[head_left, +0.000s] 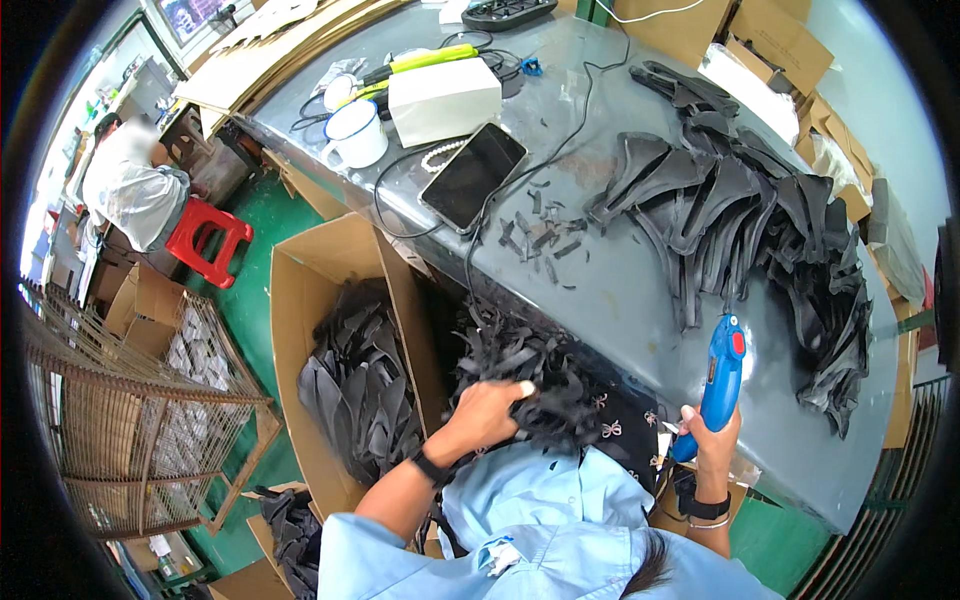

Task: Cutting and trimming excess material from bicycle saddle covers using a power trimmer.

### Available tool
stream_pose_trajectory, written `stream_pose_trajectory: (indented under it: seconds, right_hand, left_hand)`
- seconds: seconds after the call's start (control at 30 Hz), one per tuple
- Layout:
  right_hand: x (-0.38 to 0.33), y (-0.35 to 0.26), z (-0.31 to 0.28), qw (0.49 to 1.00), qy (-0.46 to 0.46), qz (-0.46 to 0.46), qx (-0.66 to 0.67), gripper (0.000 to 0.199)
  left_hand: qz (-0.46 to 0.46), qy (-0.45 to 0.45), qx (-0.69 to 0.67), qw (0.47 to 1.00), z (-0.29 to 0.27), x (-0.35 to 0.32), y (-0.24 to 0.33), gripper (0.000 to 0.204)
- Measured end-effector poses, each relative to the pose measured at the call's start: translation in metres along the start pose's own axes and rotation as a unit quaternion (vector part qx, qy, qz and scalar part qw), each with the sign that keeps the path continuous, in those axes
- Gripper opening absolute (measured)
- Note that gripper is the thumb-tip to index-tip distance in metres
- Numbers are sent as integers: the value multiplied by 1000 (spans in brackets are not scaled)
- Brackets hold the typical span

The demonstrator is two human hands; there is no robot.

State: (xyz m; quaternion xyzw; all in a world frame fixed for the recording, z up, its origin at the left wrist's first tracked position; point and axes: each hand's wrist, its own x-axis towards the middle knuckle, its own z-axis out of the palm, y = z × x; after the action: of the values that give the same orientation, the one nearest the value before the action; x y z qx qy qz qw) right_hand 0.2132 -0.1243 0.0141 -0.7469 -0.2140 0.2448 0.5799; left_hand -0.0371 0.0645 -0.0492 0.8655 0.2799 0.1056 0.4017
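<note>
My right hand is wrapped round the handle of a blue handheld power tool with a red button. The tool stands over the table's near edge, its tip pointing away from me toward a spread of black curved pieces. On the left, my left hand is closed against a heap of black scrap strips on my lap; some of its fingers are hidden among them. A patterned dark cloth lies under the heap. Small black offcuts are scattered on the grey table.
A cardboard box of black pieces stands left of my lap. On the table are a phone, a white mug, a white box and a loose cable. A wicker basket and a person on a red stool are farther left.
</note>
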Motion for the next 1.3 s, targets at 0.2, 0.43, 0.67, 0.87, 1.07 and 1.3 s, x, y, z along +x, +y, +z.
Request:
stream_pose_trajectory:
  seconds: [0.2, 0.43, 0.67, 0.87, 1.07, 1.3]
  right_hand:
    - [3, 1, -7, 1000, 9, 10, -15, 38]
    - [2, -1, -4, 1000, -17, 14, -4, 38]
    - [0, -3, -3, 1000, -21, 10, -16, 37]
    - [4, -7, -9, 999, -8, 30, -25, 38]
    - [7, -3, -7, 999, -11, 43, -7, 42]
    - [3, -4, -6, 999, -21, 37, -19, 40]
  left_hand:
    - [-146, 77, -315, 935, -74, -76, 25, 29]
    - [-104, -247, -159, 950, -12, -48, 24, 32]
    - [-227, -42, -269, 935, 4, 6, 2, 33]
    - [-240, 309, -254, 885, -154, -59, -20, 28]
    - [-234, 518, -513, 644, -140, -44, -15, 35]
    - [-341, 366, -540, 677, -10, 26, -127, 44]
